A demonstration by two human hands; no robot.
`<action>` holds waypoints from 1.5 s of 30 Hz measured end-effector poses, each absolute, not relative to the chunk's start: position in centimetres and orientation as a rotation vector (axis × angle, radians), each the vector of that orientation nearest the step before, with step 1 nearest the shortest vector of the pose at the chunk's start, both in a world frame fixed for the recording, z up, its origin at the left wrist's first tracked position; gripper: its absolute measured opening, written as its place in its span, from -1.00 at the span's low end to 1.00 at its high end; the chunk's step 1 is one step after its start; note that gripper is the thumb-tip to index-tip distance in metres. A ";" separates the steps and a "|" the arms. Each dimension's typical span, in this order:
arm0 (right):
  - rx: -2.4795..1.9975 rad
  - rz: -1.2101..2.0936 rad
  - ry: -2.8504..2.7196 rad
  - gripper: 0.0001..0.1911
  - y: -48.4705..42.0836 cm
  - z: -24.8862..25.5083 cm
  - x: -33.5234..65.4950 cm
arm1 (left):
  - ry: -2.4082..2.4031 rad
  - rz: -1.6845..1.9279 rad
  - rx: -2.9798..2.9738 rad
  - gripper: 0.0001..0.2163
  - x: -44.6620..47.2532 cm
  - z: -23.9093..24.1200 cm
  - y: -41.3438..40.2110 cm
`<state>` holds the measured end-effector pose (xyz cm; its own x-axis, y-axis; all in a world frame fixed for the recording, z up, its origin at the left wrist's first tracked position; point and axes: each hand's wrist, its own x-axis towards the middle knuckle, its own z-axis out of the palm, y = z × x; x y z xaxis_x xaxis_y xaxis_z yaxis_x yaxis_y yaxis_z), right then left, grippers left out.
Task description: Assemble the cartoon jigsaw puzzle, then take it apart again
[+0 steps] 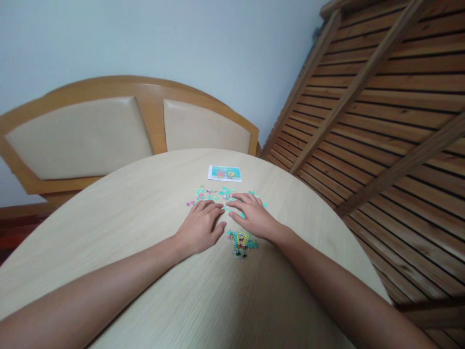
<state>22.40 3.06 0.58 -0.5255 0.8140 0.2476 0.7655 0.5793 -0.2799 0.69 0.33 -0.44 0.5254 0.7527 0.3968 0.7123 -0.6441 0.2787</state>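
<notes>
While loose jigsaw pieces (225, 190) lie scattered past the fingertips, one joined puzzle section (241, 241), showing a yellow cartoon figure flanked by teal, sits nearer the person, below the gap between the hands. Work appears partway along: the figure looks complete, its surroundings have ragged edges, and many pieces, teal and pink among them, remain unjoined. They are too small and partly covered to count.

Two bare hands reach over the near side of the scatter. The left hand (202, 223) has its fingers loosely bent and close together, thumb apart; the right hand (253, 214) is more spread, its thumb also apart. Neither shows a piece gripped, though whether fingertips touch one cannot be told.

Beyond the pieces lies one printed sheet (225, 173) with a pink and a yellow character on teal. All rest on one round-edged pale table (163, 310), backed by a wooden frame (148, 111) with two padded panels (80, 138), a pale wall (181, 39) and, at right, slatted woodwork (392, 145).
</notes>
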 end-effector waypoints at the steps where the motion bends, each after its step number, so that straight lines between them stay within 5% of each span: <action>1: -1.280 0.201 -2.447 -0.65 3.0 0.4 22.6 | 1.302 0.756 2.671 -0.74 0.7 -0.4 0.3; 12: -1.102 0.250 -2.405 -0.75 2.6 0.2 23.5 | 1.265 0.787 2.646 -0.72 0.5 -0.5 0.4; 23: -1.025 0.284 -2.469 -0.83 2.0 1.1 23.7 | 1.089 0.807 2.522 -0.91 -0.1 0.0 1.5; 28: -1.076 0.336 -2.474 -0.74 1.7 0.8 23.3 | 1.038 0.809 2.489 -0.90 -0.2 -0.1 1.4; 36: -1.169 0.426 -2.355 -0.98 1.1 0.9 22.5 | 0.963 0.776 2.534 -0.90 -0.1 0.3 1.0; 45: -1.239 0.451 -2.353 -0.84 0.7 0.7 22.4 | 0.941 0.764 2.522 -0.89 0.0 0.5 0.9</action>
